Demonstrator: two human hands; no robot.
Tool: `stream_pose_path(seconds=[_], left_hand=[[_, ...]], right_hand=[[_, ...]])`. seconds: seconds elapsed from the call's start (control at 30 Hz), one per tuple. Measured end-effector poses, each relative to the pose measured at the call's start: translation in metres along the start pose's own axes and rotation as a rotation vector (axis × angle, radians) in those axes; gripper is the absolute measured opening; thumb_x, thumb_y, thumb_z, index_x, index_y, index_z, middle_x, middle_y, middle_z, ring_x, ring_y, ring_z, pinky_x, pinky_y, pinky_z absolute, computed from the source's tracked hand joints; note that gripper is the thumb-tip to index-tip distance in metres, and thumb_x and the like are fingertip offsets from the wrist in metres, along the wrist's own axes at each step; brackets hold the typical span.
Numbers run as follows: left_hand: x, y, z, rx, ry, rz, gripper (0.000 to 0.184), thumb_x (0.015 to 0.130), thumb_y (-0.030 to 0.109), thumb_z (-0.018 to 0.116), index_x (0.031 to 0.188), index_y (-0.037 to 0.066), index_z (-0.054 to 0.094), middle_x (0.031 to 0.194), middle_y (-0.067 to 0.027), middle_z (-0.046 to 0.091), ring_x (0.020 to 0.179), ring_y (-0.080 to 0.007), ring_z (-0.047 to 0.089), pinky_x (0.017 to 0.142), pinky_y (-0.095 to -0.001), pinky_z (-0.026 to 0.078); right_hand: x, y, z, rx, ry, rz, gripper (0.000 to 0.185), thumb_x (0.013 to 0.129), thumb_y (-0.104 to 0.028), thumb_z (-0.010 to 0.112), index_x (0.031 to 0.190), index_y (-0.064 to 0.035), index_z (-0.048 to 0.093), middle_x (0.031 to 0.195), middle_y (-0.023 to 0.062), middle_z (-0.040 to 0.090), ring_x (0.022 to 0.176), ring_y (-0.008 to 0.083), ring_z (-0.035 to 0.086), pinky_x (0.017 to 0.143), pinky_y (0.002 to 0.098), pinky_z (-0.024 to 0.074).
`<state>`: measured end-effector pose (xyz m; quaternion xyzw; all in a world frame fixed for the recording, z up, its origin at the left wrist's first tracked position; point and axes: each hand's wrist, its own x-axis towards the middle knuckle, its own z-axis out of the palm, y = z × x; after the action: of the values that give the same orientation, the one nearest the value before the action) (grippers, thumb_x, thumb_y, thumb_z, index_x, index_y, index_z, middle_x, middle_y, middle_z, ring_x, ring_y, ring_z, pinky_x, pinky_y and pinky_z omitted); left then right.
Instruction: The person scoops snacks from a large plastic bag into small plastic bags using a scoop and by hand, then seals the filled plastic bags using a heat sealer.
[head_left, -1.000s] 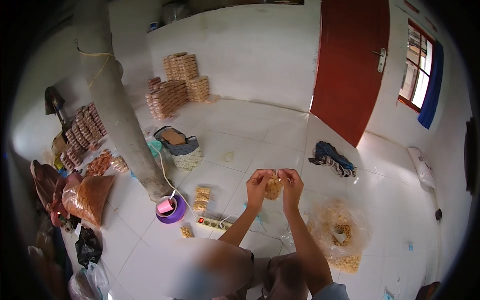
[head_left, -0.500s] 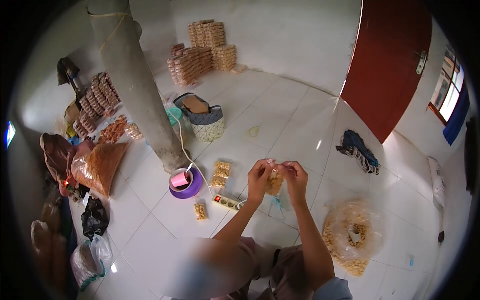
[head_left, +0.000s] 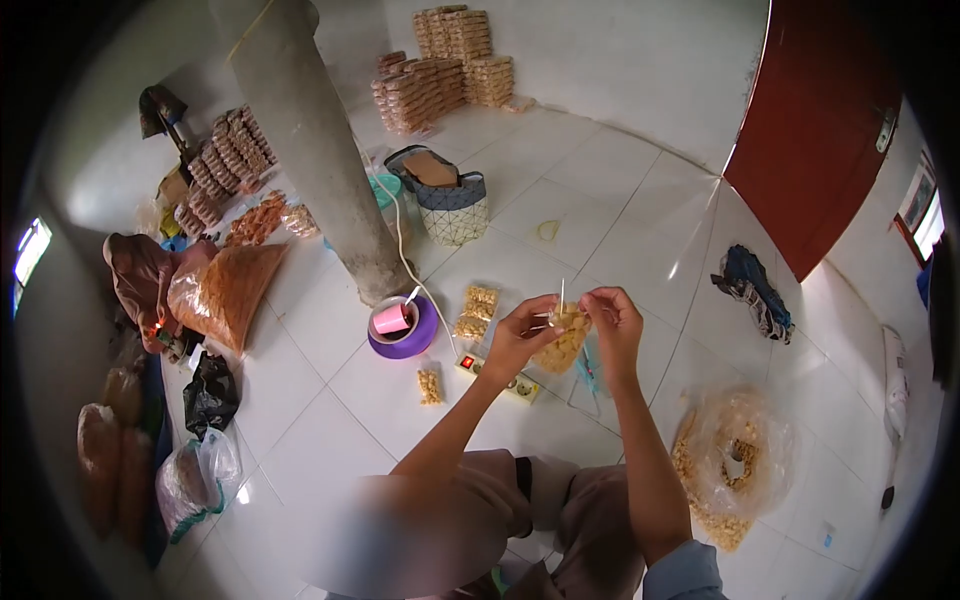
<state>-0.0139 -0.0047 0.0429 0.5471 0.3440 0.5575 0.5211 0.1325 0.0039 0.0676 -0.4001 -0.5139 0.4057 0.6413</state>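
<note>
A small clear bag of yellowish snack pieces [head_left: 562,343] hangs between my two hands above the floor. My left hand [head_left: 522,335] pinches its upper left edge, with a thin white stick or strip [head_left: 562,292] standing up at the bag's top. My right hand [head_left: 615,325] pinches the upper right corner. Under the hands lie a power strip [head_left: 497,379] and a blue-handled item [head_left: 587,370]. Filled packs [head_left: 476,313] and one smaller pack [head_left: 429,387] rest on the tiles to the left. A large open bag of snack pieces [head_left: 735,455] sits at the right.
A pillar [head_left: 320,150] rises at left, beside a purple basin [head_left: 404,338] with a pink cup. Behind are a patterned bag [head_left: 452,212] and stacked packs [head_left: 440,90]. Another person [head_left: 135,280] sits far left by a big orange-filled bag [head_left: 225,290]. Dark cloth [head_left: 755,290] lies right.
The view has tilted down and shifted, so the room's contents sit farther right and higher. The bag's face now shows more fully between my hands, and the white strip has become visible above it.
</note>
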Motion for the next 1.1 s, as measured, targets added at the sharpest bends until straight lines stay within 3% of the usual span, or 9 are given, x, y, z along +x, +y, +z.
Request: stream_pose_path(seconds=[0.2, 0.37, 0.5, 0.57, 0.7, 0.77, 0.87, 1.0, 1.1], left_hand=[[-0.011, 0.009, 0.001, -0.010, -0.021, -0.113, 0.037, 0.079, 0.007, 0.064, 0.113, 0.003, 0.051, 0.094, -0.0055, 0.060, 0.085, -0.0110, 0.057, 0.073, -0.0233, 0.046], [0.007, -0.010, -0.015, 0.007, 0.024, -0.162, 0.033, 0.080, 0.009, 0.064, 0.110, 0.004, 0.052, 0.086, -0.0011, 0.061, 0.079, -0.0069, 0.056, 0.069, -0.0212, 0.045], [0.017, -0.057, -0.038, 0.031, 0.027, -0.167, 0.032, 0.081, 0.008, 0.062, 0.111, 0.003, 0.052, 0.086, -0.0029, 0.061, 0.077, -0.0075, 0.057, 0.068, -0.0215, 0.046], [0.015, -0.106, -0.048, -0.002, 0.076, -0.244, 0.031, 0.082, 0.009, 0.061, 0.111, 0.003, 0.051, 0.099, -0.0035, 0.059, 0.092, -0.0097, 0.055, 0.079, -0.0239, 0.043], [0.008, -0.188, -0.052, -0.145, 0.158, -0.308, 0.032, 0.082, 0.009, 0.061, 0.112, 0.001, 0.051, 0.094, -0.0030, 0.060, 0.086, -0.0088, 0.055, 0.078, -0.0236, 0.044], [0.006, -0.219, -0.052, -0.157, 0.174, -0.329, 0.033, 0.083, 0.009, 0.061, 0.113, 0.001, 0.051, 0.095, -0.0035, 0.060, 0.088, -0.0096, 0.055, 0.078, -0.0243, 0.045], [0.004, -0.245, -0.053, -0.155, 0.192, -0.366, 0.034, 0.082, 0.010, 0.061, 0.114, 0.001, 0.050, 0.098, -0.0047, 0.059, 0.091, -0.0113, 0.055, 0.080, -0.0257, 0.045], [-0.002, -0.255, -0.053, -0.182, 0.199, -0.403, 0.035, 0.083, 0.009, 0.060, 0.115, 0.001, 0.050, 0.102, -0.0063, 0.059, 0.096, -0.0135, 0.055, 0.083, -0.0282, 0.046], [-0.005, -0.259, -0.053, -0.205, 0.208, -0.402, 0.034, 0.083, 0.008, 0.060, 0.114, 0.001, 0.050, 0.104, -0.0069, 0.059, 0.097, -0.0140, 0.055, 0.083, -0.0281, 0.046]], right_hand=[[-0.007, -0.015, 0.007, -0.002, -0.007, 0.003, 0.013, 0.081, -0.009, 0.062, 0.087, 0.0010, 0.056, 0.080, 0.0053, 0.061, 0.074, 0.0085, 0.057, 0.065, 0.0201, 0.0452], [0.013, -0.002, -0.009, -0.039, 0.026, -0.046, 0.022, 0.085, -0.022, 0.057, 0.094, -0.0015, 0.056, 0.090, 0.0050, 0.059, 0.079, 0.0112, 0.055, 0.068, 0.0245, 0.0454], [0.029, 0.066, -0.058, -0.214, -0.008, 0.087, 0.026, 0.086, -0.026, 0.056, 0.097, -0.0027, 0.056, 0.094, 0.0058, 0.058, 0.081, 0.0126, 0.055, 0.069, 0.0263, 0.0447], [0.020, 0.128, -0.083, -0.444, -0.070, 0.206, 0.026, 0.084, -0.024, 0.058, 0.100, -0.0033, 0.055, 0.093, 0.0058, 0.057, 0.080, 0.0136, 0.054, 0.071, 0.0275, 0.0440], [-0.012, 0.253, -0.119, -0.541, -0.071, 0.389, 0.032, 0.081, -0.024, 0.062, 0.102, -0.0019, 0.054, 0.093, 0.0089, 0.055, 0.083, 0.0194, 0.053, 0.075, 0.0318, 0.0431], [-0.022, 0.299, -0.128, -0.964, -0.116, 0.269, 0.044, 0.077, -0.027, 0.065, 0.107, 0.0018, 0.050, 0.098, 0.0136, 0.051, 0.088, 0.0266, 0.050, 0.078, 0.0372, 0.0424], [-0.026, 0.337, -0.123, -1.244, -0.094, 0.291, 0.052, 0.074, -0.029, 0.068, 0.108, 0.0045, 0.046, 0.104, 0.0179, 0.047, 0.095, 0.0316, 0.046, 0.081, 0.0408, 0.0415], [-0.024, 0.347, -0.114, -1.254, -0.161, 0.433, 0.054, 0.072, -0.028, 0.069, 0.107, 0.0043, 0.044, 0.102, 0.0175, 0.046, 0.097, 0.0319, 0.046, 0.080, 0.0409, 0.0421], [-0.032, 0.366, -0.118, -1.258, -0.109, 0.325, 0.052, 0.071, -0.028, 0.071, 0.103, 0.0033, 0.046, 0.100, 0.0169, 0.046, 0.096, 0.0322, 0.046, 0.079, 0.0385, 0.0426]])
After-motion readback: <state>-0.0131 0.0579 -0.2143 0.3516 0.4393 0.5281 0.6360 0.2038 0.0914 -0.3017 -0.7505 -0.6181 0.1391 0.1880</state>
